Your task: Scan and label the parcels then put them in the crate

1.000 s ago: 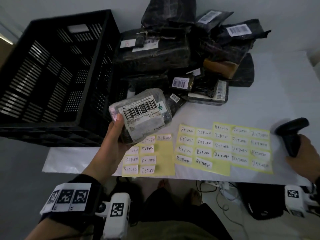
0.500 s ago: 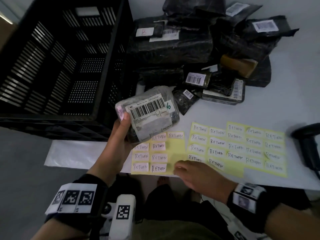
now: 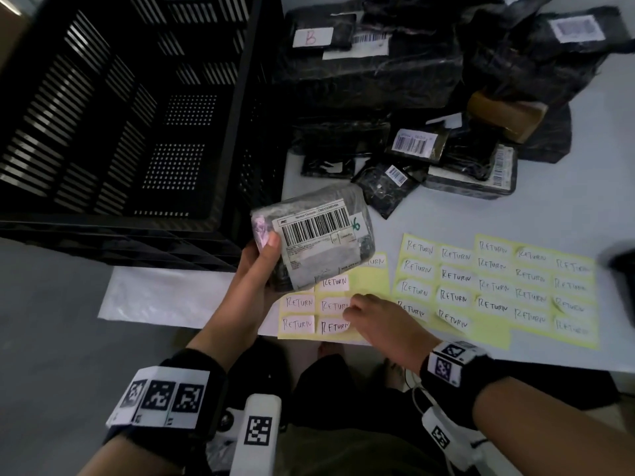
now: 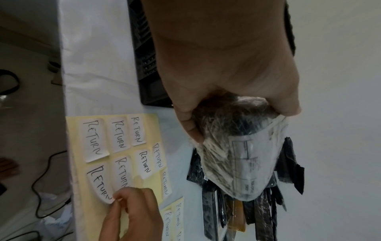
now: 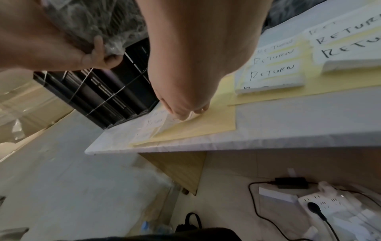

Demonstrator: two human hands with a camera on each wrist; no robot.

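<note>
Head view: left hand [image 3: 256, 280] grips a grey wrapped parcel [image 3: 314, 237] from its left end, thumb on the top face beside the barcode label [image 3: 314, 225]. The parcel is held above the table [image 3: 567, 207]; its long axis runs left-right, tilted up toward the right, label face up. Black crate [image 3: 137, 108] sits just left of the grip. Right hand [image 3: 381, 321] lies palm-down just below the parcel, fingertips pinching a "RETURN" sticker [image 3: 333, 326] on the yellow sheet [image 3: 372, 280]. More black-wrapped parcels [image 3: 378, 73] are piled beyond the grip.

Left wrist view: thumb and fingers are wrapped round the parcel's [image 4: 240, 146] near end; the far end points away from the wrist. The sticker's [image 4: 101, 185] corner is lifted and curled between the right hand's [image 4: 132, 215] fingertips.

Right wrist view: the right hand's fingers [image 5: 181, 112] curl down onto the sheet [image 5: 206, 120]; the sticker is barely legible here.
</note>
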